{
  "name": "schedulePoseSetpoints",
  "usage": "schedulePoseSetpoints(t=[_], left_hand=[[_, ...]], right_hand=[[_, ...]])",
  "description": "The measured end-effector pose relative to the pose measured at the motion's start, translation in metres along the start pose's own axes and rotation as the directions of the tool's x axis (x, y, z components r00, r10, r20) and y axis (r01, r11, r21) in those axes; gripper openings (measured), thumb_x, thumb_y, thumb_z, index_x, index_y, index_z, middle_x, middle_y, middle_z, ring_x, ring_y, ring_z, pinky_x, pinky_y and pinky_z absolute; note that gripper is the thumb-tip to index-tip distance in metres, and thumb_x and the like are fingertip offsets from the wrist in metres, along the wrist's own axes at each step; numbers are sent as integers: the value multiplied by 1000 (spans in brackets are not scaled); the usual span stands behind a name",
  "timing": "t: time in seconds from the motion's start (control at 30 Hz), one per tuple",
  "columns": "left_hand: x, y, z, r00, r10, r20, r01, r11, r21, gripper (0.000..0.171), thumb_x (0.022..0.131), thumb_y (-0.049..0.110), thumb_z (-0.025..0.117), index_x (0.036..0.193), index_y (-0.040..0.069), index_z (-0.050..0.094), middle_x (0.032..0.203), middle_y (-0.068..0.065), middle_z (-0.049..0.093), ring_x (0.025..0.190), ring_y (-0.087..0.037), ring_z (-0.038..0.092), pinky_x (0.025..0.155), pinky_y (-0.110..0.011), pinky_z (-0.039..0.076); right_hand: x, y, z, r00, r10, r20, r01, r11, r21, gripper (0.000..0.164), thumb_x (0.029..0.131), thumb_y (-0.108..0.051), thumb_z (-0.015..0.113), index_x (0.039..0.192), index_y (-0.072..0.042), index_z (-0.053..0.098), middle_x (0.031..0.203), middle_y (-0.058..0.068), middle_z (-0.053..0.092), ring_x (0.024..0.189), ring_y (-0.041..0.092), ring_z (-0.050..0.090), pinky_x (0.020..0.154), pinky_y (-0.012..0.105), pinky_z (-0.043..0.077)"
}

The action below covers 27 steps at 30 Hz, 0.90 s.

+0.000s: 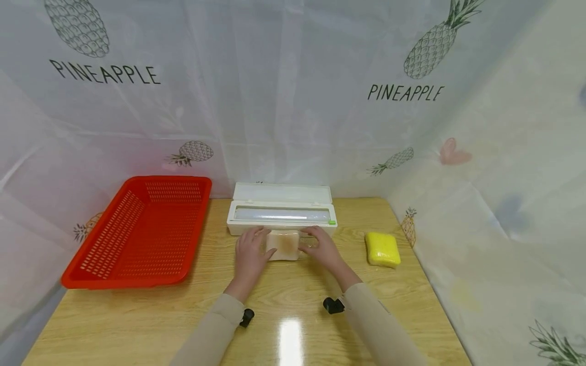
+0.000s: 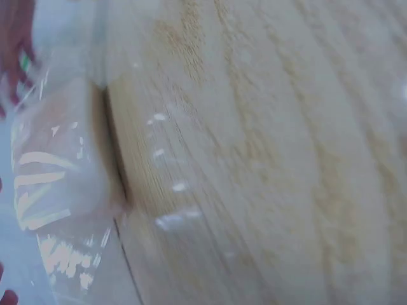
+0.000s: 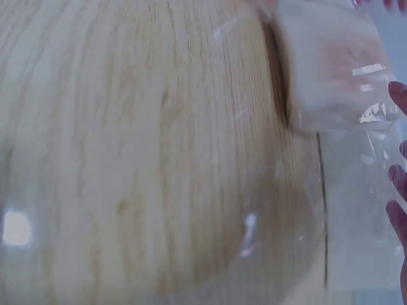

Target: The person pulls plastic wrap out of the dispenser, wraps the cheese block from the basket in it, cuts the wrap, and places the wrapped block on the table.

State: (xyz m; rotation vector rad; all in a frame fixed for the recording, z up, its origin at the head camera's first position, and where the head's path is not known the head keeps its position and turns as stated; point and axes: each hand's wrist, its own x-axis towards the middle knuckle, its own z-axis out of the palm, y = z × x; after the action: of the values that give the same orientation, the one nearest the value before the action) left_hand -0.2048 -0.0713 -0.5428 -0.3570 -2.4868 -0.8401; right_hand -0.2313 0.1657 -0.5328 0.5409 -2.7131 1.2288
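Note:
A pale bread slice (image 1: 283, 245) with a tan middle lies flat on the table, just in front of a white cling film dispenser (image 1: 282, 217) whose lid stands raised. Clear cling film (image 3: 359, 210) covers the slice and spreads past its sides and over the near wood. At the slice's left edge is my left hand (image 1: 250, 254), its thumb touching the slice. My right hand (image 1: 324, 249) is at the right side, fingers spread around the film's edge with a gap between thumb and forefinger. In the right wrist view, separate fingertips (image 3: 397, 216) lie at the film.
To the left stands a red perforated plastic basket (image 1: 194, 239). A yellow wrapped slice-shaped piece (image 1: 382, 249) lies at the right. The wooden table (image 1: 270, 300) meets a pineapple-print curtain (image 1: 293, 101) at the back and sides. A green slider (image 1: 332, 222) sits on the dispenser's right end.

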Motion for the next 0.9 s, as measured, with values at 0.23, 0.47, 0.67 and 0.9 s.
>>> schedulePoseSetpoints(t=[0.23, 0.47, 0.67, 0.9], left_hand=[[-8, -20, -14, 958, -279, -69, 260, 943, -206, 81, 65, 13, 92, 134, 8, 51, 137, -17, 43, 125, -38, 37, 103, -55, 30], [-23, -34, -22, 835, -539, 111, 505, 670, -544, 76, 73, 0, 83, 128, -3, 30, 130, -24, 45, 120, -41, 48, 101, -52, 38], [-34, -39, -24, 802, -553, 225, 563, 575, -593, 47, 82, -4, 75, 107, -2, 35, 120, -25, 55, 110, -38, 60, 89, -34, 50], [-35, -42, -28, 848, -500, 175, 506, 665, -549, 18, 83, -6, 73, 93, -3, 57, 114, -22, 64, 93, -29, 64, 72, -21, 50]], right_hand=[[-14, 22, -17, 983, 167, -82, -152, 976, 156, 50, 81, -13, 81, 127, -7, 61, 119, 11, 62, 108, 30, 54, 95, 49, 42], [-23, 39, -21, 939, 341, -50, -309, 898, 313, 47, 88, -13, 74, 129, 1, 57, 104, 16, 65, 98, 31, 60, 83, 39, 50], [-31, 35, -20, 925, 380, -17, -349, 867, 355, 27, 93, -13, 67, 109, 10, 65, 94, 12, 69, 89, 20, 61, 76, 28, 47], [-38, 12, -17, 931, 334, -147, -231, 851, 471, 17, 96, 0, 59, 97, 16, 63, 96, 28, 65, 92, 43, 60, 80, 39, 51]])
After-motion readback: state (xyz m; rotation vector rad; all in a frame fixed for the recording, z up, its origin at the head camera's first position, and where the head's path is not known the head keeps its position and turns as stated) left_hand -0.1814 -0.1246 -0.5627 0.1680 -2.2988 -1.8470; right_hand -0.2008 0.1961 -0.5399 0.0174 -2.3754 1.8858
